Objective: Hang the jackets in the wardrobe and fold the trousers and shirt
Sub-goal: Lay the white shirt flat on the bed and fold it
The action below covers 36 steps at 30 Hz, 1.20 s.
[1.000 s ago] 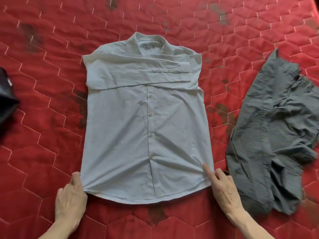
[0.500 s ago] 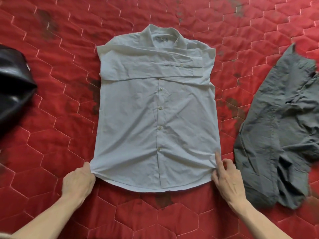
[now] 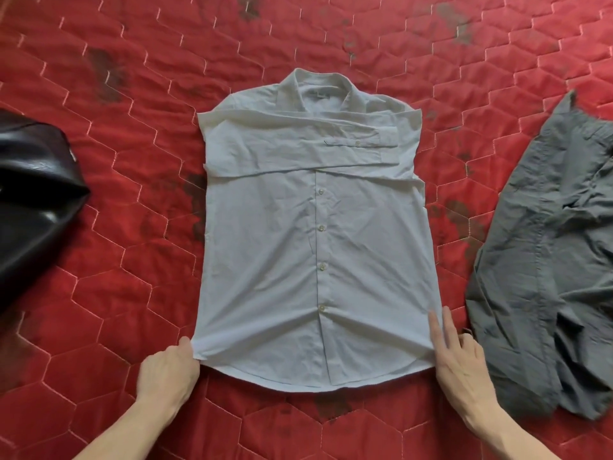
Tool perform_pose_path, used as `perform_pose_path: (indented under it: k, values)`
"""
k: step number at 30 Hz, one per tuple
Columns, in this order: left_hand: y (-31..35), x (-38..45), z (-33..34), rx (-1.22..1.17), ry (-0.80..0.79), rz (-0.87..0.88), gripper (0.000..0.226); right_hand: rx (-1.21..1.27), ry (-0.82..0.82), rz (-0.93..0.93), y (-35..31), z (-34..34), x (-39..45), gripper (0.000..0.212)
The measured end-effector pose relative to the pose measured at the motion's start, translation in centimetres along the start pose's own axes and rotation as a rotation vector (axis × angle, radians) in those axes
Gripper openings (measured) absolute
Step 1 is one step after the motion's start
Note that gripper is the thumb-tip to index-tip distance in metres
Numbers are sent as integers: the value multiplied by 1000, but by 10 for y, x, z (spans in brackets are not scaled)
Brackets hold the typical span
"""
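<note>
On a red quilted mattress (image 3: 99, 293), a pale button-up shirt (image 3: 315, 244) lies flat, buttons up, sleeves folded across its chest. The left hand (image 3: 167, 373) pinches the hem's left corner with curled fingers; the right hand (image 3: 461, 360) grips the right corner, two fingers (image 3: 435, 330) straight along the side edge. Crumpled grey trousers (image 3: 544, 260) lie right of it, a black jacket (image 3: 30, 200) left.
</note>
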<state>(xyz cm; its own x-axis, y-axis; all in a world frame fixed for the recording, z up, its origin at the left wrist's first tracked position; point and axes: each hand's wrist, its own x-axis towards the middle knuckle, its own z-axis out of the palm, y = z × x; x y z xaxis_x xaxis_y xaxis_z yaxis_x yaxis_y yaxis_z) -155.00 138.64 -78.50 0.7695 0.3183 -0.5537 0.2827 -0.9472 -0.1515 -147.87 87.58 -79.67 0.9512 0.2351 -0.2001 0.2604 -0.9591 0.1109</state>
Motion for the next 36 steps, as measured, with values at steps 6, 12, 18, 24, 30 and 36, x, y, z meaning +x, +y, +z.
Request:
perform_pose_path:
  k: [6, 12, 18, 24, 30, 36]
  values:
    - [-5, 0, -12, 58, 281, 357, 87, 59, -4, -227, 27, 4, -14, 72]
    - [-31, 8, -13, 288, 295, 701, 97, 6, 1, -423, 41, 1, -6, 65]
    - [-26, 7, -12, 400, 169, 798, 86, 24, 21, -502, 42, -6, 25, 28]
    - [12, 5, -2, 371, 220, 752, 40, 44, -15, -576, 52, -8, 15, 20]
    - [5, 23, -27, 141, 215, 758, 51, 187, -16, -552, 62, -41, 24, 21]
    - [-6, 45, -87, -399, 180, 353, 43, 477, 133, -280, 67, -64, 59, 27]
